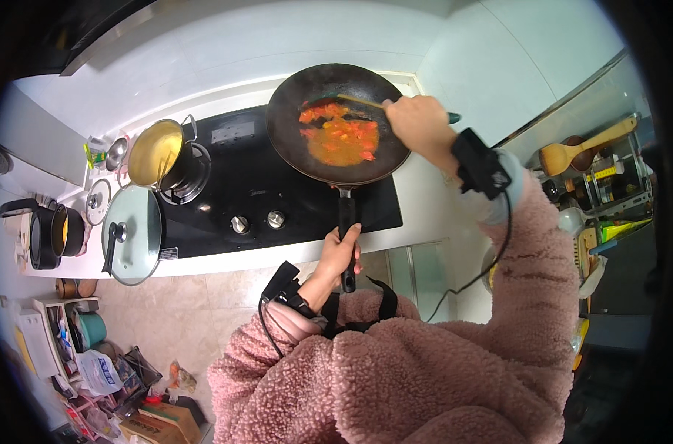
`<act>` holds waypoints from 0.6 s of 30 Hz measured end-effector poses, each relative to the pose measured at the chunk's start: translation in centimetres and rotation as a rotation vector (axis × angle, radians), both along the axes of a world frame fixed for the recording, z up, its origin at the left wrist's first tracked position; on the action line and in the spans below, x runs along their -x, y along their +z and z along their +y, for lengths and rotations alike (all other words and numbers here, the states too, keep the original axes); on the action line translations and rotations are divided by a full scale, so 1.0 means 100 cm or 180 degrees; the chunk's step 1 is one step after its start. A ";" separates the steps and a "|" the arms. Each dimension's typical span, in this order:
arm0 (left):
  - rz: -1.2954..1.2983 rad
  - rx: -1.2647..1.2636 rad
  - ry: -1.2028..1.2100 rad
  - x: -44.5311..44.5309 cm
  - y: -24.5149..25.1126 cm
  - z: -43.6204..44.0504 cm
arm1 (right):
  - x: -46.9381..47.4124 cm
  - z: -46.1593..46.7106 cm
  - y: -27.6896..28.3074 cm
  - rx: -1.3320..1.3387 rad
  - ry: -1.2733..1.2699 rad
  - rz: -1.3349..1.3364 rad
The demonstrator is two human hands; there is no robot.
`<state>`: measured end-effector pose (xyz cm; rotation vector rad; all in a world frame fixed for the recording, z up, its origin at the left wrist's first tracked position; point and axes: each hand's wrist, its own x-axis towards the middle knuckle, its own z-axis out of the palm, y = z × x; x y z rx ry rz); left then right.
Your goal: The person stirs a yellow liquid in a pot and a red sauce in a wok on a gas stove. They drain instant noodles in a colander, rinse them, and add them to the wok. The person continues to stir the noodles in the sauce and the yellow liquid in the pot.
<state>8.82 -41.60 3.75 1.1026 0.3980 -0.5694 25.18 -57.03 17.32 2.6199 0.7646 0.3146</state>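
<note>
My left hand (pixel 339 252) grips the black handle (pixel 347 216) of a dark frying pan (pixel 286 136) over the right part of the hob. In the pan lie cooked tomato pieces (pixel 342 136) in orange-red juice, gathered around the middle. My right hand (pixel 422 125) is closed around a spatula with a wooden shaft (pixel 361 101). The spatula's green head dips into the pan at the far side of the tomatoes, partly hidden by them. A green handle end (pixel 454 118) sticks out behind my right hand.
On the left burner of the black glass hob (pixel 231 183) stands a steel pot (pixel 189 141) with yellowish contents. A glass lid (pixel 134 238) leans at the counter's front edge. Farther left is a small black pot (pixel 73 227). A rack with a wooden turner (pixel 558 158) stands on the right.
</note>
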 end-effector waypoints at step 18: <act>0.0059 -0.0003 0.0034 -0.001 -0.001 -0.002 | 0.023 -0.043 -0.026 -0.0182 -0.0352 0.0050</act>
